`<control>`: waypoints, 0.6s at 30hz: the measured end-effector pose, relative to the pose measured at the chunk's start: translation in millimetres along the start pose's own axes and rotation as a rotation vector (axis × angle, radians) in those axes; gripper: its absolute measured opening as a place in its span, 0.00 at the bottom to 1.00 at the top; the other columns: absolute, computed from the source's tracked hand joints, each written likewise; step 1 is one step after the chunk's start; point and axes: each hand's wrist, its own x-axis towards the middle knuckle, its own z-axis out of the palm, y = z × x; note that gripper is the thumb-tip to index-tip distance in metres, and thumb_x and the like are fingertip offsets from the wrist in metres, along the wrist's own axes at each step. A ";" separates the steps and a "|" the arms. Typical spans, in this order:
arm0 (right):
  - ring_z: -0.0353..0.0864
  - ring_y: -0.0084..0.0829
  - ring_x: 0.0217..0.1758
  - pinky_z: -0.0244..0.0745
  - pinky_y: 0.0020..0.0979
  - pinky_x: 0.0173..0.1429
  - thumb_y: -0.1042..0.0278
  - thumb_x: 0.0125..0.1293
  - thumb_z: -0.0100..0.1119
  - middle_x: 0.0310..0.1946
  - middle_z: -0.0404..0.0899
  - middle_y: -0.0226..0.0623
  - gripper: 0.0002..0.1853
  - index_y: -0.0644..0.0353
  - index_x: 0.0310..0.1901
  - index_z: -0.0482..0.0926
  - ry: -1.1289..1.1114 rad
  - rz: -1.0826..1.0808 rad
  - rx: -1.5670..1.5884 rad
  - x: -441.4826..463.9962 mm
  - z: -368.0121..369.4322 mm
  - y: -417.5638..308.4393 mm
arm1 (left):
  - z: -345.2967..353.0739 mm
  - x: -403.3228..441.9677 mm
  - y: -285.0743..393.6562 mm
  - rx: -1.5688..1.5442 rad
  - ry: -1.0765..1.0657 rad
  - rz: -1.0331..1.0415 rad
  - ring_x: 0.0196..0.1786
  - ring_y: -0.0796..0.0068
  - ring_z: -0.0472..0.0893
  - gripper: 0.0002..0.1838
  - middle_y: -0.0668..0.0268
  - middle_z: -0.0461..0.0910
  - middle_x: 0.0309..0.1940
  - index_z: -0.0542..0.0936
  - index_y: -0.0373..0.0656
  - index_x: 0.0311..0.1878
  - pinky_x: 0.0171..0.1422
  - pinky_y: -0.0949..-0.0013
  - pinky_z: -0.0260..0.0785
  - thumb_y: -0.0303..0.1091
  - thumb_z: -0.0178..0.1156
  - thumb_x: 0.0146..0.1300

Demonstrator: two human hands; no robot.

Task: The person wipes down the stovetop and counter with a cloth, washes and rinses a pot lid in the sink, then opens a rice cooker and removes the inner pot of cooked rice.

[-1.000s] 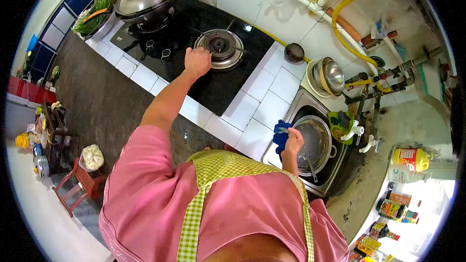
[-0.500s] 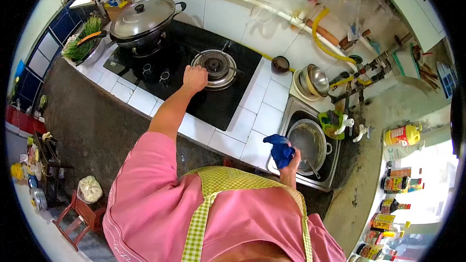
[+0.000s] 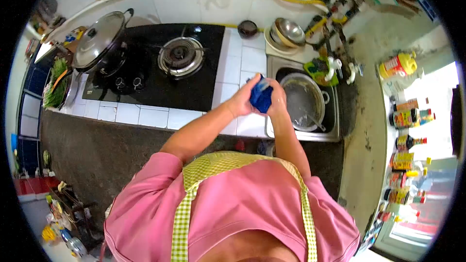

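Metal pot (image 3: 321, 102) holds grey liquid (image 3: 300, 101) and spoon (image 3: 316, 122); both hands (image 3: 241, 102) (image 3: 278, 99) curl fingers (image 3: 275, 86) round blue cloth (image 3: 261, 99)

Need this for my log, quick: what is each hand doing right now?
Left hand: closed, holding the blue cloth.
Right hand: closed, holding the same cloth from the other side.

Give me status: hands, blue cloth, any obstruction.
Left hand and right hand both gripping. Blue cloth bunched between them. Nothing visibly in the way.
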 end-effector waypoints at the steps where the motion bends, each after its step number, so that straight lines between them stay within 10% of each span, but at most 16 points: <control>1: 0.75 0.30 0.34 0.72 0.29 0.39 0.66 0.57 0.47 0.33 0.75 0.38 0.11 0.62 0.38 0.75 -0.040 -0.146 0.004 7.7 -6.0 3.1 | 6.0 0.0 -1.1 -0.011 0.022 -0.028 0.57 0.54 0.66 0.34 0.64 0.67 0.56 0.67 0.54 0.55 0.53 0.30 0.53 0.67 0.50 0.51; 5: 0.69 0.28 0.49 0.62 0.27 0.54 0.62 0.62 0.47 0.44 0.73 0.39 0.18 0.64 0.49 0.72 -0.194 -0.572 -0.730 21.0 -19.3 -9.4 | 17.5 21.1 1.5 -0.072 0.050 -0.040 0.56 0.53 0.67 0.31 0.62 0.69 0.53 0.67 0.53 0.54 0.54 0.29 0.51 0.61 0.54 0.52; 8: 0.61 0.33 0.60 0.53 0.30 0.63 0.63 0.62 0.47 0.56 0.64 0.41 0.25 0.66 0.59 0.59 -0.146 -0.888 -0.645 18.9 -19.7 -19.2 | 5.8 46.0 17.7 -0.096 0.119 0.110 0.47 0.58 0.74 0.21 0.62 0.75 0.43 0.71 0.51 0.47 0.49 0.39 0.62 0.49 0.59 0.52; 11: 0.66 0.32 0.56 0.60 0.28 0.58 0.69 0.59 0.50 0.53 0.67 0.43 0.22 0.67 0.55 0.64 -0.055 -0.714 -0.464 49.1 -45.5 -22.4 | -14.5 52.2 59.8 -0.041 0.273 0.164 0.39 0.66 0.76 0.14 0.65 0.77 0.38 0.74 0.50 0.41 0.40 0.57 0.64 0.39 0.59 0.50; 18: 0.73 0.23 0.37 0.65 0.23 0.35 0.62 0.57 0.54 0.35 0.76 0.32 0.17 0.62 0.46 0.72 -0.172 -0.439 -0.680 119.1 -43.3 -33.8 | -64.1 -14.5 221.5 -0.034 0.684 0.662 0.43 0.67 0.71 0.11 0.65 0.73 0.38 0.74 0.48 0.38 0.39 0.57 0.67 0.31 0.59 0.50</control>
